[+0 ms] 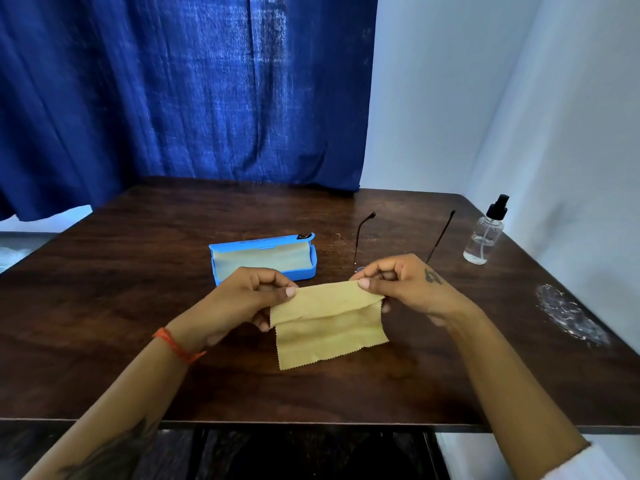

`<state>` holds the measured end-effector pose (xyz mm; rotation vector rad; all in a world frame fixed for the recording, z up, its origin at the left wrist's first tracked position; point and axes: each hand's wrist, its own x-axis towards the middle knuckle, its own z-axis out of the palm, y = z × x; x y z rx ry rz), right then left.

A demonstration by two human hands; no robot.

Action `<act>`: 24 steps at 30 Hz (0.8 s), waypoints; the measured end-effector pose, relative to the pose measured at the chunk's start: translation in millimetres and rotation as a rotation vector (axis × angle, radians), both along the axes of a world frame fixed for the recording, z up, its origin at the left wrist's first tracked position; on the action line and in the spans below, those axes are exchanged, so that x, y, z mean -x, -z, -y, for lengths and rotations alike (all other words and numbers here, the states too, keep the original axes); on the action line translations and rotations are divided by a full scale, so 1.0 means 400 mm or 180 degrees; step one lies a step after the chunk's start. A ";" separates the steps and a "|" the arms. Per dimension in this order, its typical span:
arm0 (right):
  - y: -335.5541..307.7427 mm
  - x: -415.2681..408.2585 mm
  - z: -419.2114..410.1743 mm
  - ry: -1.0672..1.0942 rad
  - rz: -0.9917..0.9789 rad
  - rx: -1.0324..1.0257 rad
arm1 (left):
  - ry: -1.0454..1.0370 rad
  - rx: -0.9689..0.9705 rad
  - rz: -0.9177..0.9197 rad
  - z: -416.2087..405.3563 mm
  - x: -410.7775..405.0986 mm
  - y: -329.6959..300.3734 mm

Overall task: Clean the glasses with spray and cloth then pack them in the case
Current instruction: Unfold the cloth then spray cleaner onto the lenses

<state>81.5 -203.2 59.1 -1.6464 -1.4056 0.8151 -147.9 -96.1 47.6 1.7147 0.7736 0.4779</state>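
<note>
Both hands pinch cloth (329,323) top corners, long axis left-right; glasses (401,237) arms point away.

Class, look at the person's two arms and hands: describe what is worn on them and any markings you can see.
The left hand is bare, with an orange thread bracelet at the wrist and a dark tattoo on the forearm. The right hand has a small dark tattoo on its back. A white sleeve edge shows on the right arm.
</note>
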 end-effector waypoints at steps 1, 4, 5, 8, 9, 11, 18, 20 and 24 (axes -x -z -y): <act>0.009 -0.004 -0.012 0.0077 0.0248 -0.0045 | -0.0094 -0.0115 -0.0097 -0.009 -0.007 0.006; 0.033 -0.006 -0.046 0.0338 0.1366 -0.0293 | -0.0437 -0.1032 -0.0449 -0.034 -0.026 0.030; 0.036 -0.005 -0.053 0.0368 0.1573 -0.0338 | -0.0508 -0.1345 -0.0516 -0.037 -0.030 0.037; 0.039 -0.001 -0.052 0.0412 0.1731 -0.0378 | -0.0674 -0.1842 -0.0499 -0.025 -0.026 0.046; 0.041 0.000 -0.046 0.0430 0.1722 -0.0419 | -0.0683 -0.1940 -0.0471 -0.020 -0.021 0.050; 0.047 0.000 -0.028 0.0445 0.1701 -0.0542 | -0.0580 -0.2188 -0.0430 -0.008 -0.009 0.063; 0.083 -0.001 0.037 0.0351 0.1516 -0.0536 | 0.0156 -0.2710 -0.0120 0.025 0.027 0.107; 0.092 -0.002 0.043 0.0367 0.1544 -0.0541 | 0.0273 -0.2724 -0.0052 0.027 0.028 0.111; 0.095 -0.007 0.052 0.0195 0.1608 -0.0416 | 0.0525 -0.2450 -0.0006 0.035 0.030 0.103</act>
